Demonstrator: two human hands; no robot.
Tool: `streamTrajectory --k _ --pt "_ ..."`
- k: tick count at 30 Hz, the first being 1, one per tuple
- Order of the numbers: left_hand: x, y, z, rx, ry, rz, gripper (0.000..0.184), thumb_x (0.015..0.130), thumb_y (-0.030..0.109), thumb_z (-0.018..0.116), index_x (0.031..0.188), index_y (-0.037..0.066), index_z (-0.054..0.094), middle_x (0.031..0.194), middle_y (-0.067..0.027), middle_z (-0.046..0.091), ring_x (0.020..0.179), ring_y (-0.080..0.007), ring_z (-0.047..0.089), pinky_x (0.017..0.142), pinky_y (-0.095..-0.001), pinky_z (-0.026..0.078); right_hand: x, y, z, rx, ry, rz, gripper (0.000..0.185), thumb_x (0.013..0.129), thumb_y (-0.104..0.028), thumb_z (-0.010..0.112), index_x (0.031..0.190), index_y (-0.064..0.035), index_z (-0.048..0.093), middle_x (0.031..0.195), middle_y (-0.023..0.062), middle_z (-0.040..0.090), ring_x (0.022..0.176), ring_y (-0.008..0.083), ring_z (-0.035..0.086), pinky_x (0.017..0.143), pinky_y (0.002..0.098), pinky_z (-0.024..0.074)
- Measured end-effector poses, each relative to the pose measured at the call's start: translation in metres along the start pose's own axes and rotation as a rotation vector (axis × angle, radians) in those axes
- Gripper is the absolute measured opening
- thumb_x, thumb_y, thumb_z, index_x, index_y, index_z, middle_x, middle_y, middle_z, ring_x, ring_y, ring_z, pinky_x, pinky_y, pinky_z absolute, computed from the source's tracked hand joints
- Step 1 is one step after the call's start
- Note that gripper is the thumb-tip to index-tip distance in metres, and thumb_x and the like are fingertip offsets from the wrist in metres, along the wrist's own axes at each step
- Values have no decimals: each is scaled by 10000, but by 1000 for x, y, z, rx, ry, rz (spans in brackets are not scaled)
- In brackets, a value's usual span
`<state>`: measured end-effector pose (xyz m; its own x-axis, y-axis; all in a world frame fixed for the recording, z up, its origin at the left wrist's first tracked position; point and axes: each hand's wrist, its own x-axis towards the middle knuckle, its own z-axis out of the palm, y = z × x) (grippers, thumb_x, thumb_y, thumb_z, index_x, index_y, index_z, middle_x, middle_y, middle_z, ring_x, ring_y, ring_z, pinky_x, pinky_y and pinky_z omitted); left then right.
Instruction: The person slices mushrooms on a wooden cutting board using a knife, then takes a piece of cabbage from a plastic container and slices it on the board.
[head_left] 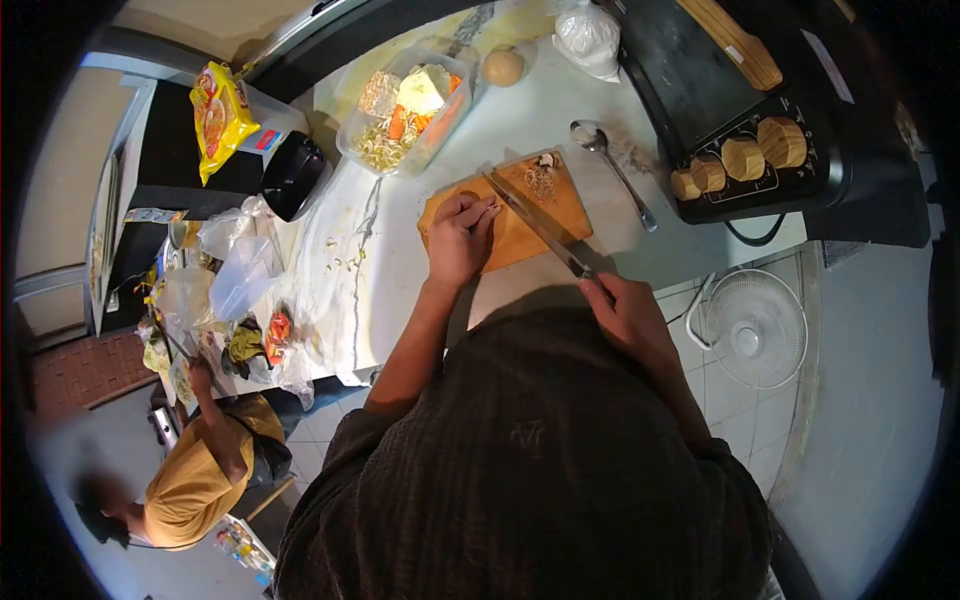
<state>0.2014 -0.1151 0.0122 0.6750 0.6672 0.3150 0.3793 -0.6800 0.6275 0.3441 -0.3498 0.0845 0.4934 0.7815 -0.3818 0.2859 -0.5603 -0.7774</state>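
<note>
My right hand (628, 312) is closed round the handle of a long kitchen knife (540, 232), whose blade slants across a wooden cutting board (570, 205). Left of the blade, my left hand (462, 238) rests on the board with its fingers bunched. A small pale piece seems to show at its fingertips, too small to name. Beyond the blade lies a heap of finely chopped brownish bits (540, 186), with a small pale and dark piece at its far end.
Behind the board stand a plastic container (432, 150) of noodles, sprouts and orange pieces, and an egg (503, 67). To the right are a spoon (612, 172), a white bag (588, 42) and a black griddle (690, 75). Another person (205, 470) works at left.
</note>
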Motion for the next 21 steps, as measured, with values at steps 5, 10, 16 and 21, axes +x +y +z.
streamTrajectory --k 5,10,16,21 --pt "0 1 1 -15 29 20 156 868 127 763 1001 50 784 779 -100 637 722 -272 620 663 -376 505 -1 0 -1 -7 10 -39 349 1013 -287 595 872 30 622 630 181 542 554 280 479 566 396 379" --pt "0 1 1 -2 19 6 155 869 121 759 1006 54 786 785 -104 643 726 -271 622 671 -372 509 -2 -3 -3 -25 -3 -45 339 1014 -287 591 888 26 626 647 197 550 561 309 492 574 401 389" --pt "0 0 1 -20 29 39 153 871 123 757 1001 50 784 817 -104 660 752 -274 634 685 -378 513 -2 -5 -2 -93 3 -46 320 1014 -289 586 933 16 641 722 236 599 636 395 566 605 425 427" --pt "1 1 -1 -10 3 6 155 877 133 755 1006 52 781 833 -107 668 760 -280 641 693 -383 519 -4 -14 6 -352 36 -33 335 1023 -354 550 1012 -33 644 771 243 662 802 447 667 705 531 518"
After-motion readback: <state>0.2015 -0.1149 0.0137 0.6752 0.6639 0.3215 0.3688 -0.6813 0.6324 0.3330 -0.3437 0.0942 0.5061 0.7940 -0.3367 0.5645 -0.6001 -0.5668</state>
